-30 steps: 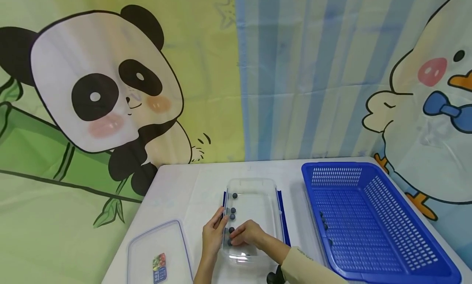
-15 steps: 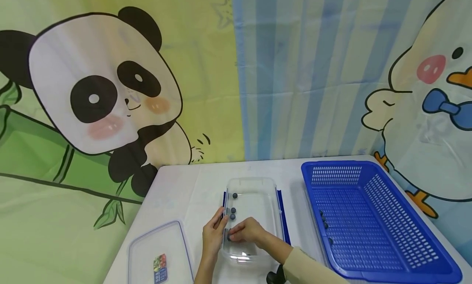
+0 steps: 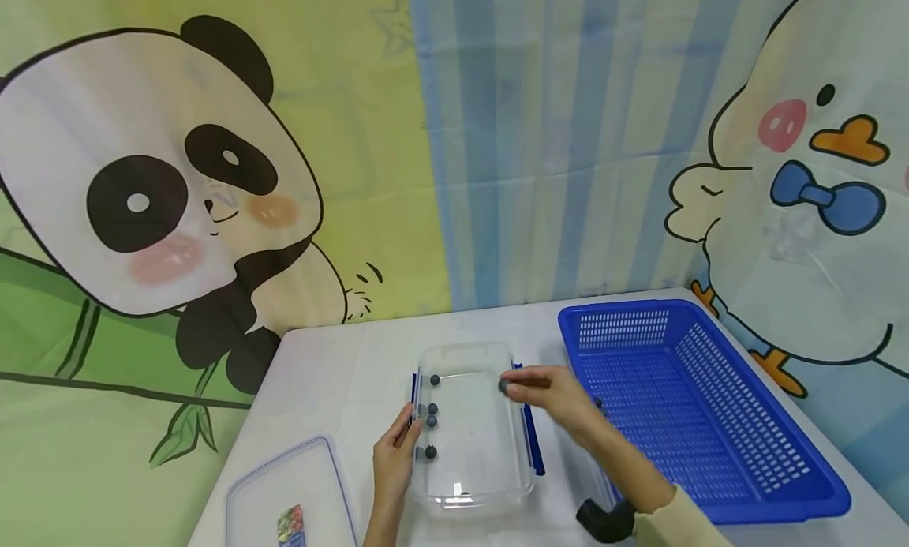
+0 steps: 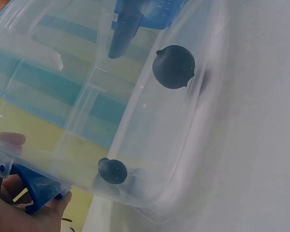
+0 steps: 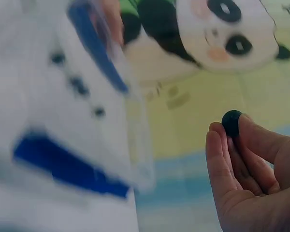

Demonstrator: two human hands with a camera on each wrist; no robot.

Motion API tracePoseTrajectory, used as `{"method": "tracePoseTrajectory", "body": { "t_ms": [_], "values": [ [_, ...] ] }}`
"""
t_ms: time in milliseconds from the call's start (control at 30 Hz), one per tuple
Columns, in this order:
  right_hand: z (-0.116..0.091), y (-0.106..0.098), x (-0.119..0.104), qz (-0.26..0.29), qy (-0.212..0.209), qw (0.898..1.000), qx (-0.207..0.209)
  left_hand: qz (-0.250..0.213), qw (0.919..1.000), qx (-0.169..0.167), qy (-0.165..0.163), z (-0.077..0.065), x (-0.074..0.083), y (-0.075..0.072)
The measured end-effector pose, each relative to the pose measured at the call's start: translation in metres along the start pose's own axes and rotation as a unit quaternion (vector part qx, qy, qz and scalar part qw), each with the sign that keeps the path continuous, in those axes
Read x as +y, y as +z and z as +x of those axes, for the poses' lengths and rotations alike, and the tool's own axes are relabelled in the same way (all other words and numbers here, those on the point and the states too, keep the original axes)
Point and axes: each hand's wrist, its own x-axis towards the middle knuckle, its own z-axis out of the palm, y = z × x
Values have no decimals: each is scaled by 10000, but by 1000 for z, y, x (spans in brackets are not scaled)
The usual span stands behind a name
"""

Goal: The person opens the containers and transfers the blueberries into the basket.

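In the head view, a clear plastic box (image 3: 476, 432) with blue side latches sits mid-table. Several dark blue-grey balls, like blueberries, lie along its left side, one ball (image 3: 431, 452) nearest the front. My left hand (image 3: 394, 456) grips the box's left side, with the fingers around a blue latch (image 4: 41, 191) in the left wrist view. Over the box's right rim, my right hand (image 3: 561, 397) pinches another dark ball (image 3: 503, 386) between thumb and fingertips. The right wrist view shows this held ball (image 5: 230, 123) clearly.
Right of the box stands a blue plastic basket (image 3: 699, 472) with perforated walls; a dark ball (image 3: 598, 402) shows at its left side. A clear lid (image 3: 301, 472) with a fruit label lies on the table at front left. A cartoon curtain (image 3: 497, 176) hangs behind the table.
My right hand has taken a ball from the box's left front and moved up and right with it. The left hand keeps its grip. The head view has turned slightly right.
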Motion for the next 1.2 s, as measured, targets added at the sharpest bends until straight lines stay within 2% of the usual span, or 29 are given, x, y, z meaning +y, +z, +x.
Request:
{"method": "tracePoseTrajectory", "body": {
  "t_ms": [133,233,333,433,633,767,900,1100,1200],
  "values": [
    [2,-68,13,-192,223,9980,562,-48,10000,11,-43,0,0,0],
    [7,-113,33,-100,348,9978,562,4,9999,34,-95,1,0,0],
    [14,-144,50,-88,507,9976,471,58,9999,76,-137,1,1,1],
    [21,-162,64,-316,623,9971,313,117,9998,103,-155,1,1,1],
    [32,-177,94,-1097,1015,9884,264,194,9996,122,-191,1,1,2],
    [33,-179,115,-1283,1360,9814,424,203,9995,121,-198,0,2,1],
    [32,-179,127,-1104,1557,9802,526,193,9996,83,-205,0,2,1],
    [33,-178,132,-814,1421,9862,261,244,9995,74,-168,0,1,0],
    [35,-177,133,-646,1455,9868,279,225,9995,102,-187,0,0,0]
  ]
}}
